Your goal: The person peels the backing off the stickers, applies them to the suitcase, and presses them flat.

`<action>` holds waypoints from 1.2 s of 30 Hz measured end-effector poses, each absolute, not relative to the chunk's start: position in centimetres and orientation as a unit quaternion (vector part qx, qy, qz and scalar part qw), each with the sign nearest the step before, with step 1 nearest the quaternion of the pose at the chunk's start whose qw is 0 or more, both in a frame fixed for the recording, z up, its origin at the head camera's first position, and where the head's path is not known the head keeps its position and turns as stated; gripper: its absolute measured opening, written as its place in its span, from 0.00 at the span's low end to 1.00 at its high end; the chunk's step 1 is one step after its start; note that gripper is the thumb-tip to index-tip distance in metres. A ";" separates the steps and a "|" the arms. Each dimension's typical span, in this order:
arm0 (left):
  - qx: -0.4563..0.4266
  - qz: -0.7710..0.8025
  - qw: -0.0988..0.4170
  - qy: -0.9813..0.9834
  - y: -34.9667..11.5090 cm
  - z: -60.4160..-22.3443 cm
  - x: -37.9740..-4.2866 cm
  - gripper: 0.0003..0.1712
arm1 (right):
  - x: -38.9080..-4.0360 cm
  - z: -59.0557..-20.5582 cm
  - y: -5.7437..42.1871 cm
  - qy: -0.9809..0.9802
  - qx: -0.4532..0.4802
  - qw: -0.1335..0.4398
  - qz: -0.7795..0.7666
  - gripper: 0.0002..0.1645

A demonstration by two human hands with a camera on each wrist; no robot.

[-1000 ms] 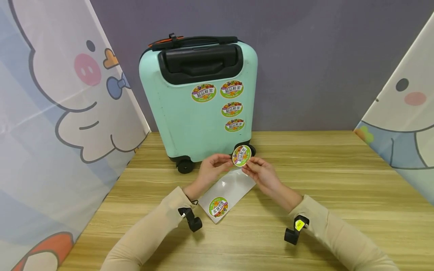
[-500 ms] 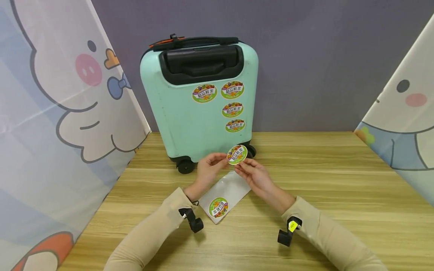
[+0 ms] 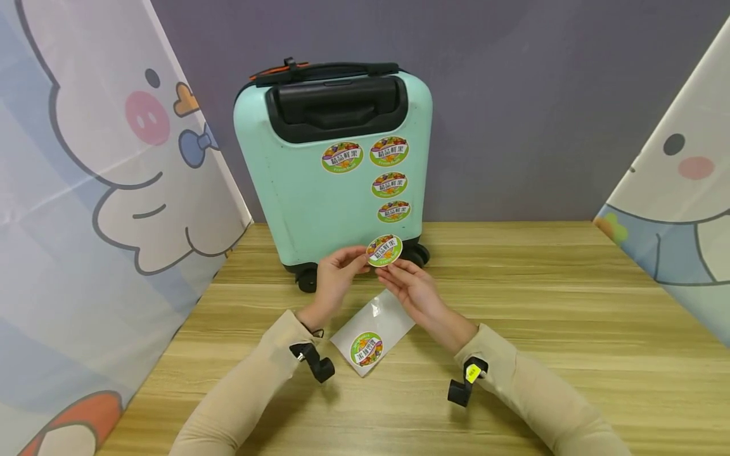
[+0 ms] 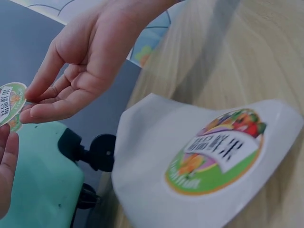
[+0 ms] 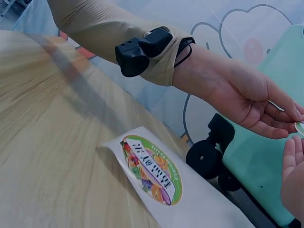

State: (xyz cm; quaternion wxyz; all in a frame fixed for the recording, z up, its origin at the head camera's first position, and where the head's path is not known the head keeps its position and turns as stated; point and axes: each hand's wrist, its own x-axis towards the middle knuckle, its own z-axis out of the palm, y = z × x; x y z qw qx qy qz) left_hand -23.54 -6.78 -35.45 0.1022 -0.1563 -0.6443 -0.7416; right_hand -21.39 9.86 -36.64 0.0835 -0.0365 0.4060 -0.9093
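Observation:
Between my two hands, in front of the suitcase's lower part, is an oval fruit sticker with a green border, printed side up. My left hand pinches its left edge between thumb and fingertips. My right hand pinches its lower edge, thumb on top, as the left wrist view also shows. Below them on the table lies a white backing sheet with one matching sticker near its front corner. Behind stands a mint-green suitcase with several of the same stickers on its front, grouped at the upper right.
The suitcase rests on black wheels on the wood-grain table, close to the grey back wall. Cartoon-printed panels flank the table. The sheet's edges curl up in the left wrist view.
The held sticker has moved left and slightly up toward the suitcase, turning so its print lies more level. Both hands have shifted with it; the left has come onto the sticker's edge.

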 end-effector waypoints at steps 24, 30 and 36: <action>-0.182 -0.697 0.163 -0.674 -9.0 -31.9 -24.6 0.12 | -23.0 -34.3 7.2 0.389 -0.079 0.075 -0.915 0.08; -0.172 -0.701 0.182 -0.668 -9.2 -31.2 -24.8 0.13 | -23.5 -33.4 6.6 0.384 -0.079 0.077 -0.917 0.07; -0.171 -0.710 0.192 -0.655 -9.3 -30.5 -25.3 0.13 | -24.2 -32.7 6.1 0.365 -0.090 0.069 -0.924 0.09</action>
